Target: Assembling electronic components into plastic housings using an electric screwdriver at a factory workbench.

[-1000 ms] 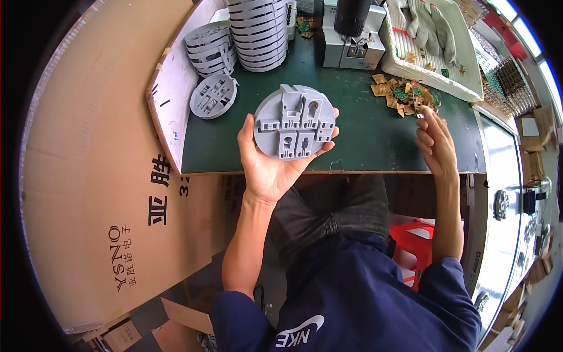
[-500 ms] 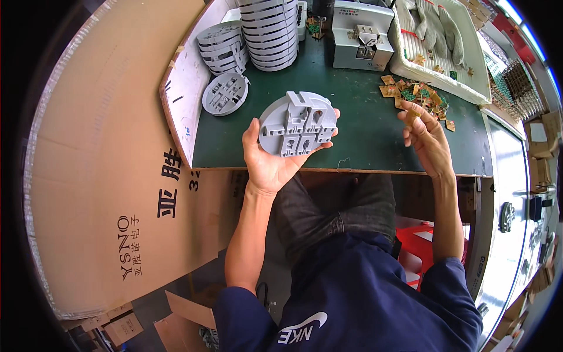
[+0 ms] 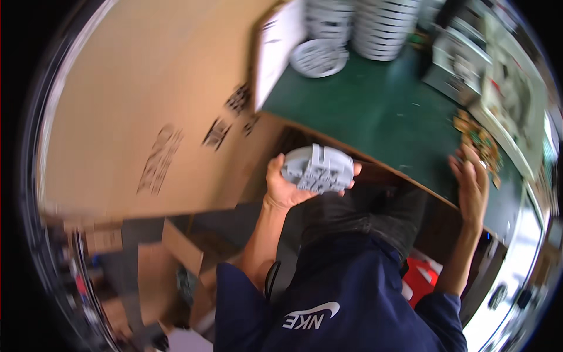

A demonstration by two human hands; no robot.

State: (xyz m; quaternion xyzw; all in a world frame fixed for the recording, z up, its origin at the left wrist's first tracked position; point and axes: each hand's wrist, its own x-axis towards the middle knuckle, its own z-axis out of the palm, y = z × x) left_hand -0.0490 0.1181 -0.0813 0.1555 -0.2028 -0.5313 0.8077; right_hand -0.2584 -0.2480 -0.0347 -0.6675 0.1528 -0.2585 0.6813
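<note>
My left hand [image 3: 280,189] is closed around a grey round plastic fixture [image 3: 321,170] with raised blocks and slots on its upper face. Thumb and fingers grip its two sides, and it is now in front of the table edge, above my lap. Over at the right, my right hand [image 3: 472,190] is at the near side of a pile of small yellow and green circuit boards [image 3: 484,144]. Its fingers point toward the pile but are smeared by motion, so whether a board is between them cannot be made out.
On the green table [image 3: 363,111] stand stacks of grey round fixtures [image 3: 384,29], with one single fixture [image 3: 319,57] in front. A silver metal device [image 3: 454,64] and a white tray [image 3: 509,138] are at the back right. A large cardboard sheet [image 3: 135,100] fills the left; an open carton [image 3: 158,276] lies below.
The whole view has turned and shifted. My left hand has brought the grey fixture off the tabletop toward my body. My right hand, which pinched a small yellow board, is now closer to the pile.
</note>
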